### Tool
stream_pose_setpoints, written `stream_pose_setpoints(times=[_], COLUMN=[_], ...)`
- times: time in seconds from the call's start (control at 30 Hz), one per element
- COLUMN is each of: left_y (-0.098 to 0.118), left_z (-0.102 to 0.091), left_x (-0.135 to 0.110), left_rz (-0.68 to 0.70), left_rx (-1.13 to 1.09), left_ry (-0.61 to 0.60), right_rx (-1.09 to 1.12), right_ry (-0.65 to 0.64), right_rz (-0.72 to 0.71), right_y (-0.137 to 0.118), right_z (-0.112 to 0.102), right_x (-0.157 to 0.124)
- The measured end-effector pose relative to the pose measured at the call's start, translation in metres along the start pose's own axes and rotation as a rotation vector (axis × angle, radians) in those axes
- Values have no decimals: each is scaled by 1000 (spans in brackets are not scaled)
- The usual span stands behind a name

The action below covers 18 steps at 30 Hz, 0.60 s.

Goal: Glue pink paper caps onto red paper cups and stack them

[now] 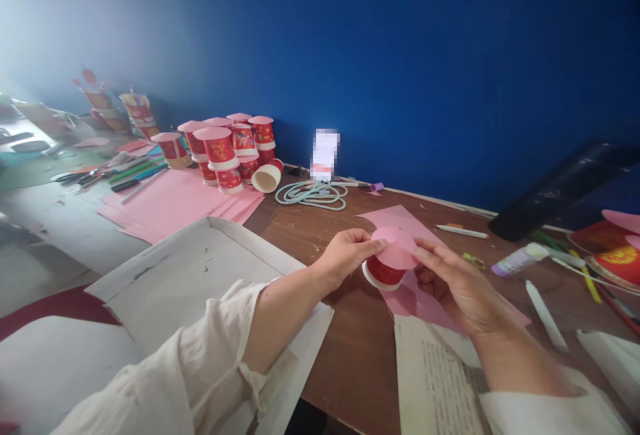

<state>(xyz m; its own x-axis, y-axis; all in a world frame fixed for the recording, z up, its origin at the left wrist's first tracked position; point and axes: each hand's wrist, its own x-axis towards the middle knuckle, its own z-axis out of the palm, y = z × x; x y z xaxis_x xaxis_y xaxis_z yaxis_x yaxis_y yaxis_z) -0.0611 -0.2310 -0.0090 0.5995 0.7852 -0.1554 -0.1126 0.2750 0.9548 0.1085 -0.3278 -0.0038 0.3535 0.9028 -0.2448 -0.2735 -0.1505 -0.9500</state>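
Observation:
A round pink paper disc rests like a shallow roof over an upturned red paper cup with a white rim at the bottom. My left hand pinches the disc's left edge, its thumb lying on top. From the other side, my right hand has its thumb and forefinger closed on the right edge, the remaining fingers curled below. Under the cup and my right hand lies a pink paper sheet on the brown table. The cup's far side is hidden by the disc.
Several red cups with pink tops stand stacked at the left beside pink sheets. A phone leans on the blue wall above a coiled cable. At right are a glue stick, a white pen and a black bottle.

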Motion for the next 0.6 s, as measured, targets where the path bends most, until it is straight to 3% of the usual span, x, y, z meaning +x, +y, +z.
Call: stream_pose_setpoints(times=[0.6], left_y=[-1], left_z=[1], left_x=[-1], left_rz=[3], left_rx=[20], left_ry=[-26], right_rx=[60], right_ry=[-15], right_rz=[23], right_y=[5], right_z=[2], right_x=[3])
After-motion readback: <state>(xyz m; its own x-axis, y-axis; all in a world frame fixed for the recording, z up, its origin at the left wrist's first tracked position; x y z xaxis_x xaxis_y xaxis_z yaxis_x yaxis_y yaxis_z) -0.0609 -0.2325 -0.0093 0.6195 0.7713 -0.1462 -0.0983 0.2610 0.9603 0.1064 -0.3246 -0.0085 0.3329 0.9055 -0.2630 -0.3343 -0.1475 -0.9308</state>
